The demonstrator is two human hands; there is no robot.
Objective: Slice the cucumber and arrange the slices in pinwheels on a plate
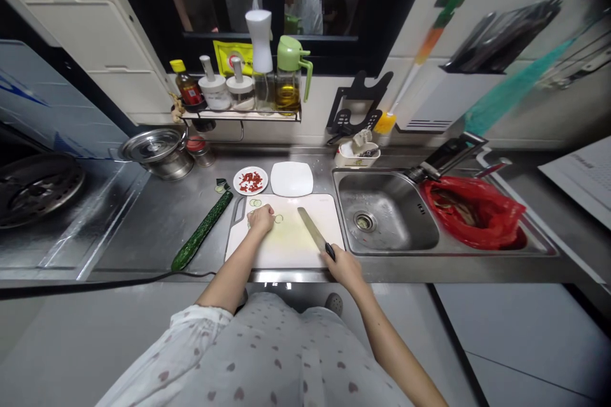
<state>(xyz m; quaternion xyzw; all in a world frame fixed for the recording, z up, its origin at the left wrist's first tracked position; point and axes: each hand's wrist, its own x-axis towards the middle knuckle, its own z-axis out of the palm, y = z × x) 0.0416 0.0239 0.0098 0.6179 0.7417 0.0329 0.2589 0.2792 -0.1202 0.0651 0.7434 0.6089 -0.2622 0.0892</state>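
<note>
A white cutting board [291,238] lies on the steel counter in front of me. My left hand [260,219] rests closed on the board's upper left part, fingers curled over thin cucumber slices [255,203]; what is under the fingers is hidden. My right hand [344,266] grips the black handle of a kitchen knife [311,229], whose blade lies across the board's right side, pointing away. A long cucumber [203,229] lies on the counter left of the board.
Behind the board stand a small plate of chopped red chili [251,180] and a white square plate [291,179]. A sink [384,216] is to the right, with a red bag [475,210] beside it. A steel pot [160,151] and condiment shelf [241,113] are at the back left.
</note>
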